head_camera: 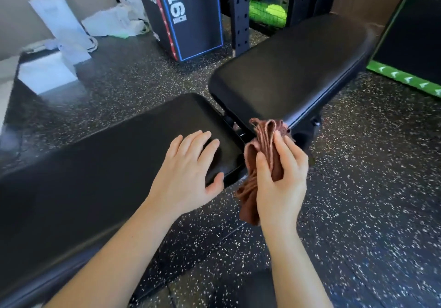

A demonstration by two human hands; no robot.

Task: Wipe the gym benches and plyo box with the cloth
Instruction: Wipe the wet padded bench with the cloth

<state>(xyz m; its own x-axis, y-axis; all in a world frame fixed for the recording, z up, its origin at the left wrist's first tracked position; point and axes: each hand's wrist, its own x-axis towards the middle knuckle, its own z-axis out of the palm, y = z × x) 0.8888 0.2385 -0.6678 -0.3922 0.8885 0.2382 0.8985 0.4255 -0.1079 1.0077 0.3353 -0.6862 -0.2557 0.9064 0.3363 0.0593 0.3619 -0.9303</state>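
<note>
A long black bench pad (95, 179) runs from the lower left to the middle. A second black bench pad (293, 69) angles off to the upper right, across a narrow gap. My left hand (188, 167) lies flat, fingers spread, on the near pad's far end. My right hand (281, 176) grips a bunched brown cloth (265, 138) beside that end, at the gap between the pads, with cloth hanging below the fist. A black plyo box with blue and red edging (191, 19) stands on the floor behind. A green-edged plyo box (410, 43) is at the right.
Speckled black rubber floor (370, 188) surrounds the benches. A black perforated rack upright (239, 12) stands behind the far pad, with green balls (267, 9) beyond it. White bags and papers (66, 24) lie along the wall at the upper left.
</note>
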